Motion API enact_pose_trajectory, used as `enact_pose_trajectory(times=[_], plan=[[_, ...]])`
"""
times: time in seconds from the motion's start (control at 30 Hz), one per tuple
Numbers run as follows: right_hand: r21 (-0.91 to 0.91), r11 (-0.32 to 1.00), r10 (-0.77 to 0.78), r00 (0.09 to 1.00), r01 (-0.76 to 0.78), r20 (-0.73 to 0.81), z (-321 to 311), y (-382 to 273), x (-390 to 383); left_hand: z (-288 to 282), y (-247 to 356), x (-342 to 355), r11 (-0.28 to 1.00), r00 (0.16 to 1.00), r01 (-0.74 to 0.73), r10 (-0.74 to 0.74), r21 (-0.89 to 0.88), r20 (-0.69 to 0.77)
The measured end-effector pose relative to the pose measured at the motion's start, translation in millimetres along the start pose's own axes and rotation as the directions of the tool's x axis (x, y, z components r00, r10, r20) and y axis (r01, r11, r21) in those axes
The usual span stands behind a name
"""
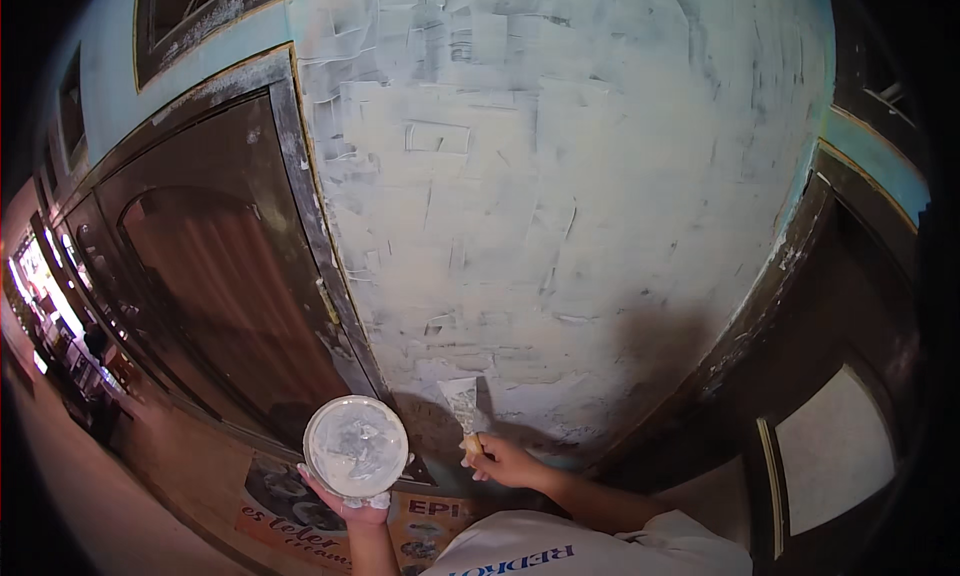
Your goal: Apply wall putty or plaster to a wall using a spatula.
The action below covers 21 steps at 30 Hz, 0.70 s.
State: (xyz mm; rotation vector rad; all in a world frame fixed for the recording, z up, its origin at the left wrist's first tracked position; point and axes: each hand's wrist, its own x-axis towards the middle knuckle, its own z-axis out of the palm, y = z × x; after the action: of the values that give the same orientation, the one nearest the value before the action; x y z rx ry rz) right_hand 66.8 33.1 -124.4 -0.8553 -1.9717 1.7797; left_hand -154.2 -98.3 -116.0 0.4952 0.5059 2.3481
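Observation:
My left hand (356, 508) holds a round white tub (356, 446) of white paste from beneath, with smears of paste on the fingers. My right hand (495, 461) grips the pale wooden handle of a putty knife (458, 401), whose wide blade is smeared with white and is at the low part of the wall (550, 196), just right of the tub; whether it touches the surface I cannot tell. The wall is coated in rough, patchy white filler with ridges and greyish streaks. A shadow lies on its lower right.
A dark wooden door (215, 276) with a scuffed frame stands left, another dark doorway (840, 276) right with a pale panel (840, 446). Below lies a printed orange-brown banner (275, 526). Far left, a bright passage holds furniture and dark shapes (95, 341).

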Motion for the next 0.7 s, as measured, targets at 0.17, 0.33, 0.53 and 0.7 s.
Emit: enact_pose_trajectory(times=[0.17,0.33,0.53,0.7], plan=[[-0.228,0.919,-0.346,0.936,0.323,-0.067,-33.9,-128.2,12.0,32.3,7.9,4.8,0.934,0.983,0.177,-0.18,-0.31,0.021],[-0.365,0.735,-0.649,0.749,0.571,-0.135,-45.2,-304.9,19.1,-3.0,-14.5,7.2,0.951,0.995,-0.094,0.079,0.296,0.061],[-0.325,0.602,-0.799,0.553,0.73,-0.238,-63.3,-438.8,39.0,47.3,12.7,-2.1,0.907,0.977,0.211,-0.202,-0.365,0.062],[-0.22,0.727,-0.686,0.679,0.65,-0.26,-56.9,-431.2,42.0,35.3,18.9,-6.0,0.901,0.984,0.174,-0.151,-0.397,0.089]])
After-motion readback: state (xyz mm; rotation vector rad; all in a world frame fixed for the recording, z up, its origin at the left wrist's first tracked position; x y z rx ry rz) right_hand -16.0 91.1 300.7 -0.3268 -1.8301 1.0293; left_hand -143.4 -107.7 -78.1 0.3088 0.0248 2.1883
